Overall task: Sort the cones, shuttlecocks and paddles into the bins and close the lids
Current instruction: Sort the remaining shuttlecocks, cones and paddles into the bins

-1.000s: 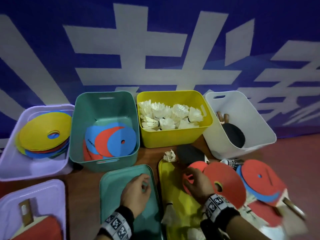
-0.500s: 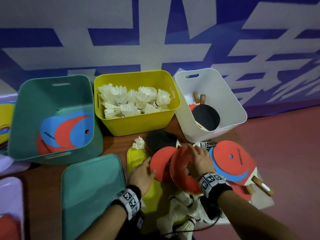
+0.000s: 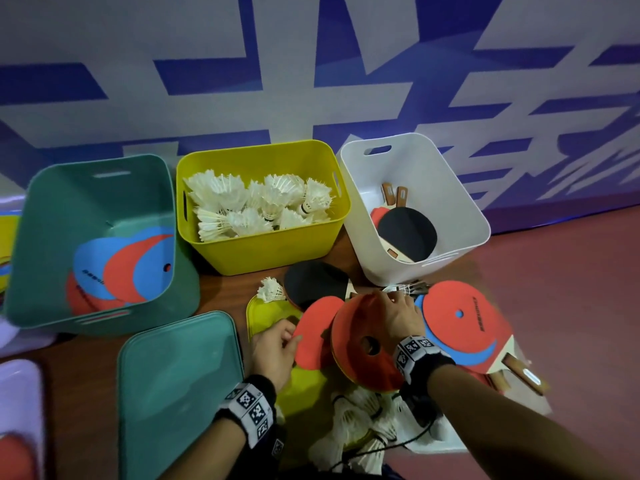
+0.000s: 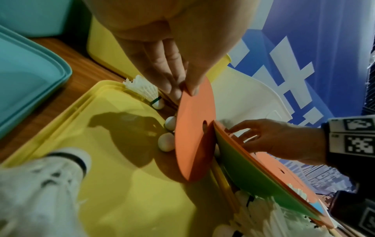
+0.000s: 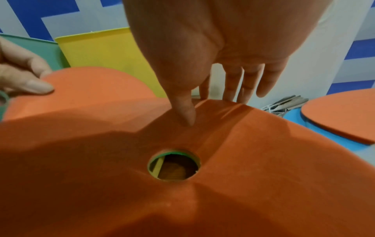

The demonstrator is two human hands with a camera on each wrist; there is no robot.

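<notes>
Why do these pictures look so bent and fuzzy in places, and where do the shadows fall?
Head view: the wide lens bows the green bin and wall lettering; the edges smear. Left wrist view: the near shuttlecock is blurred, and a dark shadow lies on the yellow lid. Right wrist view: the right hand shades the orange disc.

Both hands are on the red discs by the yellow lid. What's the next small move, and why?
Probably lift the single red disc pinched by the left hand and carry it to the green bin, where red and blue discs already lie. The right hand grips its own tilted stack.
</notes>
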